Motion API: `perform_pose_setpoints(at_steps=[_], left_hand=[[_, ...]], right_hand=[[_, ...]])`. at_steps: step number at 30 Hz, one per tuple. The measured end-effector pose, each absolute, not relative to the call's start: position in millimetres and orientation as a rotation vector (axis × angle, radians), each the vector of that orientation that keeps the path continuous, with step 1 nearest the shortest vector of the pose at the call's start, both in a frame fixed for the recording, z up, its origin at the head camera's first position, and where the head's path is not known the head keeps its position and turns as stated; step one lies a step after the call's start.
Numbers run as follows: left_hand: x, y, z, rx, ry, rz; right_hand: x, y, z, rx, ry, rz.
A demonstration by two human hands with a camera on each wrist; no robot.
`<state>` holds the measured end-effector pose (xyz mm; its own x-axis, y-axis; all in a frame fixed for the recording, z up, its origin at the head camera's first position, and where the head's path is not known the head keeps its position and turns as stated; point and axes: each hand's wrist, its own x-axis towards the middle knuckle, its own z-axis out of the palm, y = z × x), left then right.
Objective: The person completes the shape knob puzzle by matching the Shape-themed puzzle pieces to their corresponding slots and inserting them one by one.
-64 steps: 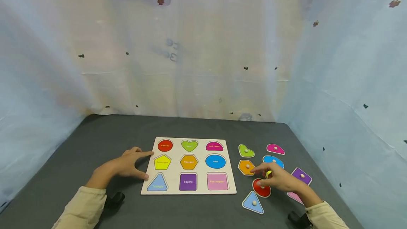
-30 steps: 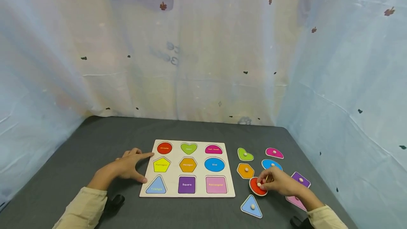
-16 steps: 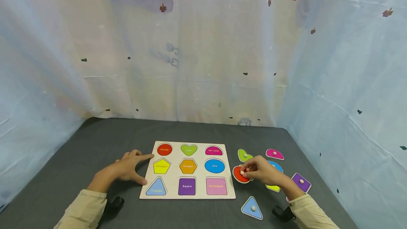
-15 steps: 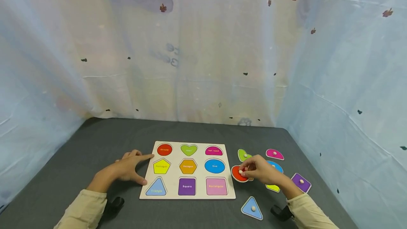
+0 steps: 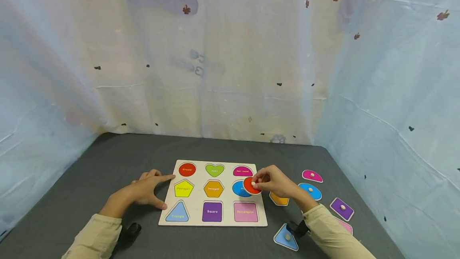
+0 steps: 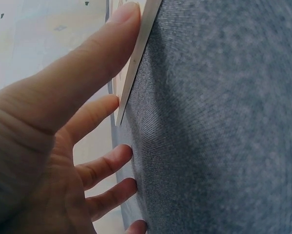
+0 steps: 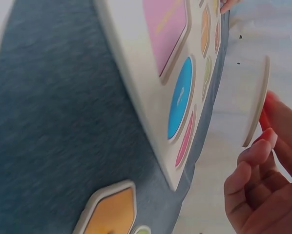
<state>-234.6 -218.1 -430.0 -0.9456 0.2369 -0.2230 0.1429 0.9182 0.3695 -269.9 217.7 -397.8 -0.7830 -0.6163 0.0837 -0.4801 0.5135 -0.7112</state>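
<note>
My right hand [image 5: 274, 181] pinches the small knob of a red round puzzle piece [image 5: 248, 187] and holds it raised over the right side of the puzzle board [image 5: 230, 222]. In the head view the piece covers part of the blue oval recess [image 5: 238, 189]. From the right wrist, the round piece [image 7: 258, 105] appears edge-on, apart from the board. My left hand [image 5: 145, 190] rests at the board's left edge, thumb and index finger spread and touching it. In the left wrist view, the thumb [image 6: 102, 53] lies on the board's edge and the other fingers are loosely extended.
Right of the board lie knobbed pieces: an orange hexagon [image 5: 278, 199], a blue triangle [image 5: 284, 240], a pink half round [image 5: 312, 176], a blue oval [image 5: 312, 190], a purple square [image 5: 341, 207] and a pink rectangle [image 5: 345, 225]. A pale curtain [image 5: 230, 51] stands behind the grey table [image 5: 208, 243].
My right hand has taken the red round piece by its knob, lifted it from among the loose pieces and carried it left over the board. The left hand has stayed at the board's edge.
</note>
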Motion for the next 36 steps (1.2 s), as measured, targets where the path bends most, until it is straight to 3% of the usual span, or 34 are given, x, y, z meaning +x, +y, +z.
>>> perform_pose_setpoints(at_steps=[25, 36], left_hand=[[-238.7, -214.6, -431.0, 0.322, 2.814, 0.521], [-234.9, -217.8, -431.6, 0.297, 2.816, 0.518]], right_hand=[[-300.7, 134.4, -399.3, -0.933, 2.554, -1.119], [-311.0, 86.1, -407.9, -0.753, 2.547, -1.255]])
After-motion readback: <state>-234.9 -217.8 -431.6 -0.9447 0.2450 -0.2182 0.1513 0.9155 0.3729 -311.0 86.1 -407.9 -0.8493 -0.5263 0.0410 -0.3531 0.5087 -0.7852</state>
